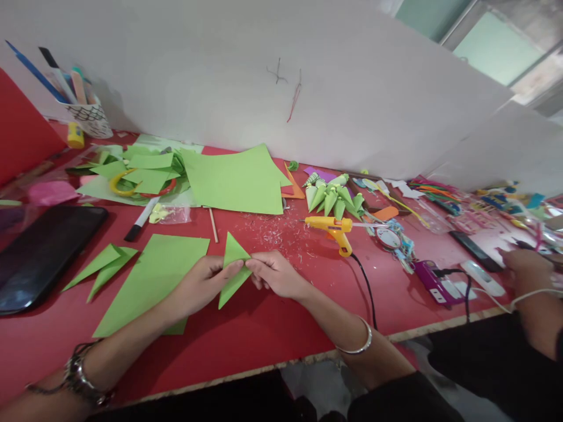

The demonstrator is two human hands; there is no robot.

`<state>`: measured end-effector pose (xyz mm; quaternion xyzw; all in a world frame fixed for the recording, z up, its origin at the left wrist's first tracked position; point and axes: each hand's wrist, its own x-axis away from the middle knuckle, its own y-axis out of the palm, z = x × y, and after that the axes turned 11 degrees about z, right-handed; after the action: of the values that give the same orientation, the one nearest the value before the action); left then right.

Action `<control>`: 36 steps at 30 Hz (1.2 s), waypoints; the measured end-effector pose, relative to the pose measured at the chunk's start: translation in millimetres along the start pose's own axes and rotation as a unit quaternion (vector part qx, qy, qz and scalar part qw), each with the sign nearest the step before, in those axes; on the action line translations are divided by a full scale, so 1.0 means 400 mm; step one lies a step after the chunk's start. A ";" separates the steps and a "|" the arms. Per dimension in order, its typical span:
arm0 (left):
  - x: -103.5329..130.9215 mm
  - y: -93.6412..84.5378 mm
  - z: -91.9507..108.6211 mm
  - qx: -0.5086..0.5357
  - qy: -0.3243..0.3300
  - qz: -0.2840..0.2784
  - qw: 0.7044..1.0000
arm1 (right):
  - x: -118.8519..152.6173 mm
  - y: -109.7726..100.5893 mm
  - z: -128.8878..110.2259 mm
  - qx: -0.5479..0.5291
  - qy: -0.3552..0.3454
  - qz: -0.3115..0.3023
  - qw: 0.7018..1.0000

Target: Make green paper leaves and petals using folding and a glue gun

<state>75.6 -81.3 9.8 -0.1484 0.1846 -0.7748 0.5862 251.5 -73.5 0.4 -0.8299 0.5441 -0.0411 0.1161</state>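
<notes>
Between my two hands, just above the red tabletop, is a folded triangle of green paper [233, 262]. My left hand [204, 278] pinches it from the left, thumb on its face and the other fingers behind. From the right, the fingertips of my right hand [275, 272] are closed on its edge near the middle. Under and beside my left forearm lies a flat green paper sheet [153, 272]. Further left rests another folded green paper piece [105, 261]. Past my right hand, a yellow glue gun [332, 225] lies on its side with its black cord trailing forward.
At the back are a large green sheet [237, 181], paper scraps [145, 167] and several green paper cones [332, 196]. A black phone [44, 252] lies left, a pen cup [90, 117] behind it. At right are a purple power strip [435, 284] and another person's hand [525, 264].
</notes>
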 end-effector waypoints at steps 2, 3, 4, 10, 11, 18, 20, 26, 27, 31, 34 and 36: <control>-0.001 0.004 0.000 -0.016 0.004 0.019 1.000 | -0.001 0.000 0.000 0.004 0.000 0.006 1.000; -0.002 0.005 0.000 -0.024 0.010 0.027 0.999 | -0.001 0.000 -0.001 0.007 0.001 0.010 1.000; -0.002 0.006 0.001 -0.033 0.016 0.034 0.999 | -0.001 0.000 -0.001 0.012 0.004 0.014 1.000; -0.004 0.007 0.005 -0.056 0.033 0.044 0.997 | -0.002 0.006 -0.005 0.000 0.021 0.021 1.000; -0.003 0.006 0.007 -0.057 0.033 0.045 0.997 | -0.002 0.008 -0.005 -0.004 0.025 0.015 1.000; -0.001 -0.006 0.013 -0.005 0.064 -0.006 0.998 | 0.001 0.010 0.000 -0.010 0.038 -0.010 0.999; -0.001 -0.005 0.009 -0.002 0.076 0.000 0.997 | 0.001 0.009 -0.002 0.008 0.030 -0.018 0.999; -0.002 0.003 0.000 -0.045 0.068 0.050 0.995 | 0.002 0.011 -0.011 0.014 0.043 -0.018 0.999; -0.002 0.003 0.000 -0.044 0.068 0.053 0.995 | 0.002 0.012 -0.012 0.010 0.050 -0.017 0.999; -0.003 0.005 0.002 -0.048 0.058 0.070 0.995 | 0.004 0.012 -0.015 -0.012 0.064 -0.020 0.998; -0.002 0.008 -0.001 -0.048 0.056 0.086 0.994 | 0.004 0.011 -0.013 -0.024 0.057 -0.032 0.998; 0.000 0.010 -0.002 -0.042 0.053 0.082 0.994 | 0.004 0.011 -0.012 -0.024 0.053 -0.043 0.997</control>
<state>78.8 -82.1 7.3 -0.1164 0.2595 -0.7220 0.6307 247.3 -77.5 3.8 -0.8518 0.5139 -0.0771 0.0656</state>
